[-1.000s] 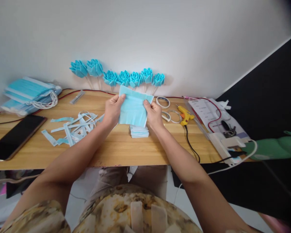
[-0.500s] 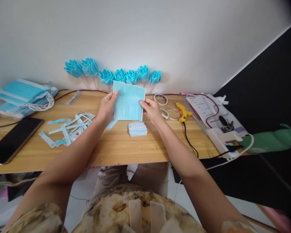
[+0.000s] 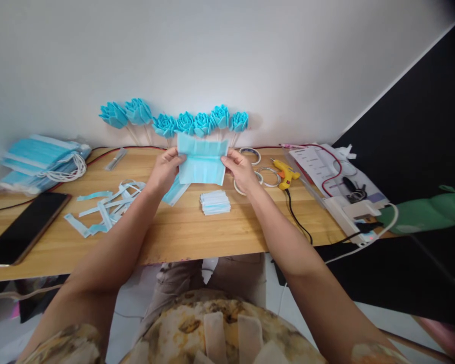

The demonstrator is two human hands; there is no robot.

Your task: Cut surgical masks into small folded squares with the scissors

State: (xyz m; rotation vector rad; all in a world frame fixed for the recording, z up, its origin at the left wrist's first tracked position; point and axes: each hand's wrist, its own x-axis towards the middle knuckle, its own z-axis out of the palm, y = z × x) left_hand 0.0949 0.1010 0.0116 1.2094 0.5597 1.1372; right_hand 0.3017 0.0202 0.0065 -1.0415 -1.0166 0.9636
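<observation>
While both hands are working above the table (image 3: pixel 197 230), the left hand (image 3: pixel 164 169) is pinching the blue sheet (image 3: pixel 201 162) by its left edge; the right hand (image 3: pixel 241 169) is gripping its right edge; the sheet is hanging upright between them, in front of the paper roses (image 3: pixel 174 119); a stack of squares (image 3: pixel 214 202) is lying just below; a glue gun (image 3: pixel 284 173) is resting right of the hands.
</observation>
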